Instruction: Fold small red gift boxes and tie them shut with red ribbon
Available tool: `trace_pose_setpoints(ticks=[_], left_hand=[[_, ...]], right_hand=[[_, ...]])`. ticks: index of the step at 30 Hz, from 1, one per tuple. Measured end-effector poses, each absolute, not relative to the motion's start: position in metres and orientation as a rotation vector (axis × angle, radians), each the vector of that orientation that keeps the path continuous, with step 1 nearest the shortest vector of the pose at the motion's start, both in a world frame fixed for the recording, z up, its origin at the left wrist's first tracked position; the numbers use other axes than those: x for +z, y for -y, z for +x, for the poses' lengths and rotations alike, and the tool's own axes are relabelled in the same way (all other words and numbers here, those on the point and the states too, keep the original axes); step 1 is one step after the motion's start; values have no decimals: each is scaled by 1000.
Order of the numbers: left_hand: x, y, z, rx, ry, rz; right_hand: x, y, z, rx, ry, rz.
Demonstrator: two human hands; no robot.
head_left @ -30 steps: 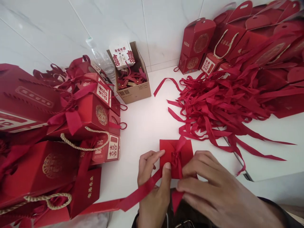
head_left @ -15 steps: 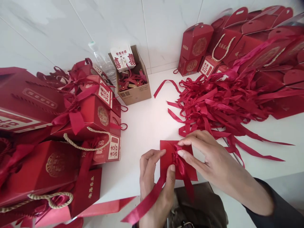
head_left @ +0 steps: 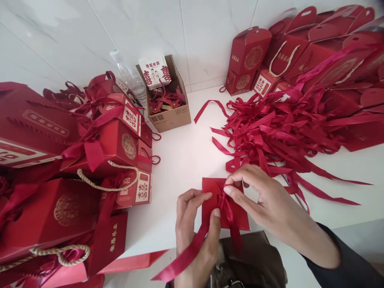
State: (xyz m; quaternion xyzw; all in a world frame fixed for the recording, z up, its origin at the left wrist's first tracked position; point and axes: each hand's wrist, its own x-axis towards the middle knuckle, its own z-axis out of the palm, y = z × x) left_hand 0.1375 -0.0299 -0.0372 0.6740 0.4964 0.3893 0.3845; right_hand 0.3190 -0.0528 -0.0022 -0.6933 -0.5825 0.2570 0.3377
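A small red box (head_left: pixel 210 186) lies near the table's front edge, with a dark red ribbon (head_left: pixel 229 212) knotted on its top. My right hand (head_left: pixel 255 192) pinches a part of that ribbon between thumb and forefinger, at the box's upper right. My left hand (head_left: pixel 196 232) grips the box from the left, its thumb on the lower edge beside the knot and its forefinger over the top. One long ribbon tail drapes across my left hand to the lower left; another hangs down past the box's front edge.
Loose red ribbons (head_left: pixel 264 132) form a large heap at the right. Red gift boxes (head_left: pixel 249 56) stand behind it, and more boxes (head_left: pixel 75 204) are stacked at the left. A cardboard box (head_left: pixel 171 120) and a clear bottle (head_left: pixel 129 80) stand by the wall.
My right hand has shifted very slightly, still pinching the ribbon. The left hand keeps its hold on the box. The camera view has moved a little.
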Motion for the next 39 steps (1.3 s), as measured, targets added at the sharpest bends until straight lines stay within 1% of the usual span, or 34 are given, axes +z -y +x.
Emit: trace_pose_setpoints(ticks=[2,5,12,17,24,34,39], left_hand=[[-37,30,138,990,-1282,1709],[-38,29,139,995,-1272,1695],[-39,29,139,1004,-1277,1691],[-37,29,139,984,-1275,1666],[-37,29,141,994,-1287,1639],[-37,26,140,1006,-1245,1644],[-38,27,141,1000,-1249,1637]], right_hand=[[-1,53,318,713,1429,-1815],[0,55,317,682,1320,-1813],[5,51,320,673,1566,-1812],[4,52,329,600,1346,-1864],[2,54,333,731,1602,-1776],[-2,51,332,704,1440,-1809],[-1,57,334,743,1488,-1778]])
